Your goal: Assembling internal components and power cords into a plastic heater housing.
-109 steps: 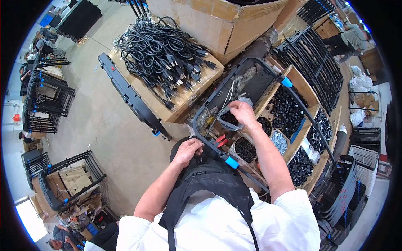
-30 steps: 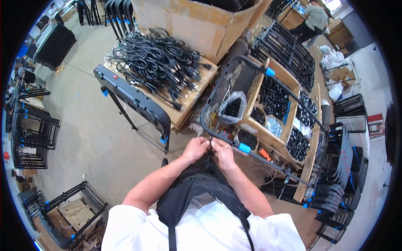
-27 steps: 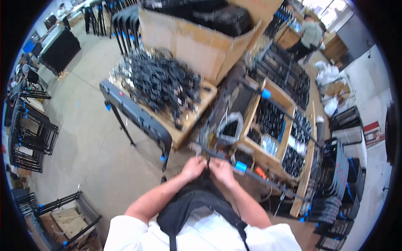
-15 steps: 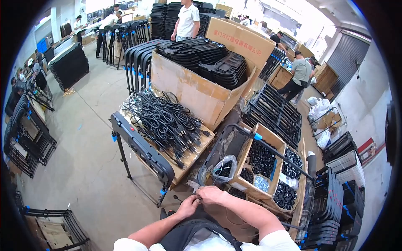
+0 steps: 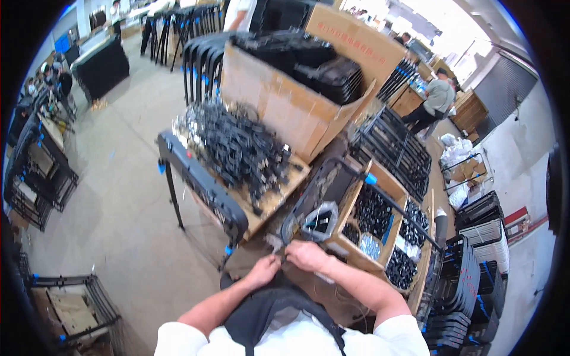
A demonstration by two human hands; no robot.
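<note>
The person's left hand (image 5: 264, 272) and right hand (image 5: 307, 256) sit close together, fingers bent; blur hides whether either grasps anything; the black tubular frame (image 5: 287, 230) stands just beyond them, near the wooden bin (image 5: 354, 254).

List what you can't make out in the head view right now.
Head view: anything between the left hand and right hand, too small and screened by the hands.
Head view: separate strands in the black cables, blurred.
Head view: contents of the plastic bag, blurred.
Head view: head of the far person in white, cut off by the top edge.
</note>
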